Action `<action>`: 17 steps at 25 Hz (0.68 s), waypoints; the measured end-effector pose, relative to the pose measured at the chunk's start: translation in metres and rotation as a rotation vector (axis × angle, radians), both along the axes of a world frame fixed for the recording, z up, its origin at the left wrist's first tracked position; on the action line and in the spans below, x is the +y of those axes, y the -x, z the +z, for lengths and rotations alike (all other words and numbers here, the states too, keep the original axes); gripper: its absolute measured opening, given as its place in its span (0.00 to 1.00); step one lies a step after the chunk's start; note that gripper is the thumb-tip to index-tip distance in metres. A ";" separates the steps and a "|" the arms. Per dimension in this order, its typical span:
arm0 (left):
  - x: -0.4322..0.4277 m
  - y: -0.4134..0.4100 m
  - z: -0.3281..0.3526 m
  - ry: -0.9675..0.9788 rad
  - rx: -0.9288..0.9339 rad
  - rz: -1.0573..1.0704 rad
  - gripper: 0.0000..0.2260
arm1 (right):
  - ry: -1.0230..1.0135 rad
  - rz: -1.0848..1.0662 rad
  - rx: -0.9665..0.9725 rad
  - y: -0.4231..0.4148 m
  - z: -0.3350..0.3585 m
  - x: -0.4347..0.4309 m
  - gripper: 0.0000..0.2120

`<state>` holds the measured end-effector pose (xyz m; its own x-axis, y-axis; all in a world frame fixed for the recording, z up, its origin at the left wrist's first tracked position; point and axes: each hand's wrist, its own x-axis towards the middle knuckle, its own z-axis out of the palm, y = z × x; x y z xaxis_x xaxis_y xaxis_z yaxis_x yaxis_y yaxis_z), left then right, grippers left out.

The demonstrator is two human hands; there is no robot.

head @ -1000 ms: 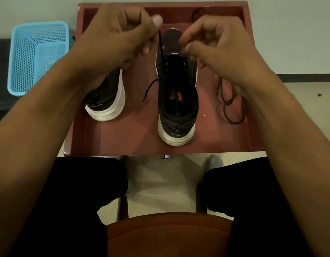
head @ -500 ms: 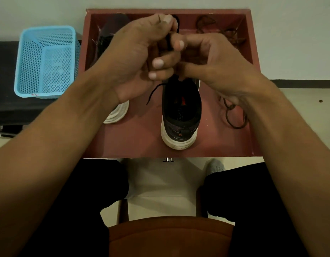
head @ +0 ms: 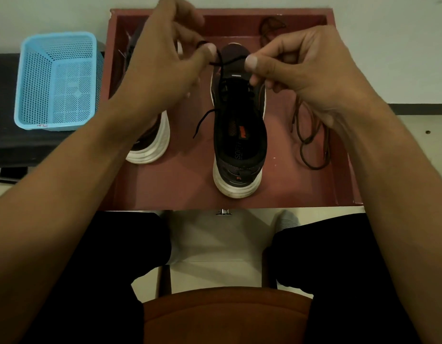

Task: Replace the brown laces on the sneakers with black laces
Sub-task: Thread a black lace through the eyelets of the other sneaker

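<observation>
The black lace (head: pixel 220 61) is thin, limp and light, best taken close to its end, and it runs up from the eyelets of the sneaker (head: pixel 239 135) in the red tray (head: pixel 165 189). My left hand (head: pixel 163 68) pinches it between thumb and forefinger. My right hand (head: pixel 302 68) seems to pinch the other strand likewise, though its fingertips hide the contact.

There are two sneakers (head: pixel 239 145) (head: pixel 155 142) in one tray (head: pixel 165 187). One black lace (head: pixel 205 120) is seen at the centre. The brown laces (head: pixel 311 145) (head: pixel 272 28) make two bunches, at the right and the upper right. One basket (head: pixel 56 80) is at the left. Two hands are at the top: left hand (head: pixel 165 65), right hand (head: pixel 302 68).
</observation>
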<state>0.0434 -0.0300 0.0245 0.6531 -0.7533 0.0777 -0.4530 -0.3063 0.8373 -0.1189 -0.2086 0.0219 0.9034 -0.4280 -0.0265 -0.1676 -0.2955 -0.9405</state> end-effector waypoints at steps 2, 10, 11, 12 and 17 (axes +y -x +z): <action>-0.001 0.001 0.002 -0.071 -0.338 -0.111 0.16 | 0.049 -0.011 0.026 0.000 -0.001 0.000 0.11; -0.004 0.014 0.011 -0.038 -0.367 -0.244 0.11 | 0.102 0.037 0.060 0.000 0.003 0.003 0.15; -0.004 0.014 0.011 -0.034 -0.356 -0.230 0.11 | 0.098 0.039 0.069 0.001 0.004 0.003 0.16; -0.004 0.014 0.010 -0.041 -0.353 -0.221 0.11 | 0.084 0.033 0.092 0.003 0.005 0.002 0.17; -0.003 0.014 0.001 -0.182 -0.360 -0.263 0.06 | 0.072 0.102 0.423 0.016 0.006 -0.005 0.16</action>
<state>0.0295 -0.0330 0.0255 0.3944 -0.9117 0.1152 -0.7860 -0.2697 0.5563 -0.1353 -0.2135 0.0276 0.8569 -0.3519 -0.3766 -0.5005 -0.3931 -0.7714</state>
